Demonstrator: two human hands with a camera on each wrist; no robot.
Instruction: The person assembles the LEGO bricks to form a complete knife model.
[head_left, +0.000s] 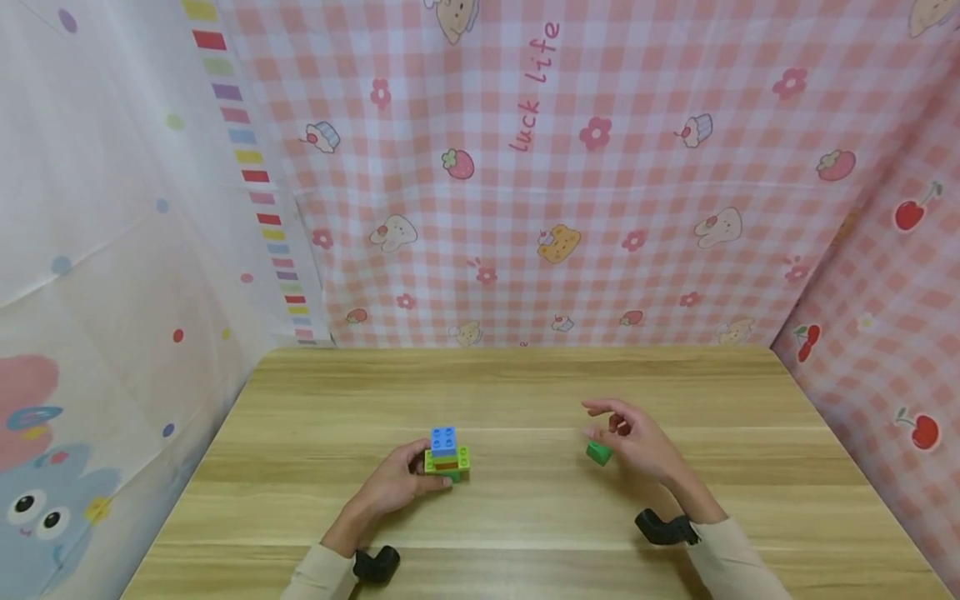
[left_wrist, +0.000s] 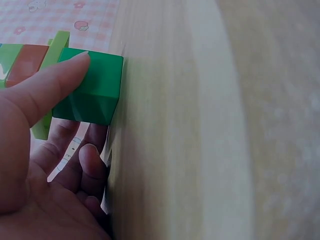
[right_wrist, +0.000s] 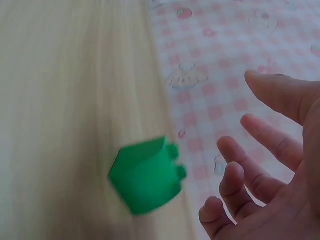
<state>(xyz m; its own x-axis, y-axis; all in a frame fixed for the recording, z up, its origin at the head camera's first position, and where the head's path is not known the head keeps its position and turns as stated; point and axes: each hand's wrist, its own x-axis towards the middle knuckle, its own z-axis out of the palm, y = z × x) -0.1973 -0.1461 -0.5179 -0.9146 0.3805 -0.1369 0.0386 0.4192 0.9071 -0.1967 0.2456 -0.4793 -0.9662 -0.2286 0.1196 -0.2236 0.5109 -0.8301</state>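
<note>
My left hand [head_left: 393, 483] grips the low part of a small stack of toy building bricks. A blue brick [head_left: 443, 440] tops it, with lime and brown pieces below and a wider lime plate [left_wrist: 41, 131] under those. At the stack's bottom is a green brick [left_wrist: 102, 75]; the thumb presses its side while other fingers reach behind. Over to the right, a loose green brick [right_wrist: 147, 180] with studs on one side lies on the table. My right hand [head_left: 637, 442] hovers beside and above it, fingers loosely spread and apart from the brick in the right wrist view.
Both hands work over a wood-grain table [head_left: 525, 517]. A pink checked cloth [head_left: 525, 208] hangs behind its far edge, and more printed cloth hangs at the left and right sides. Black wrist mounts [head_left: 377, 565] stick out near both sleeves.
</note>
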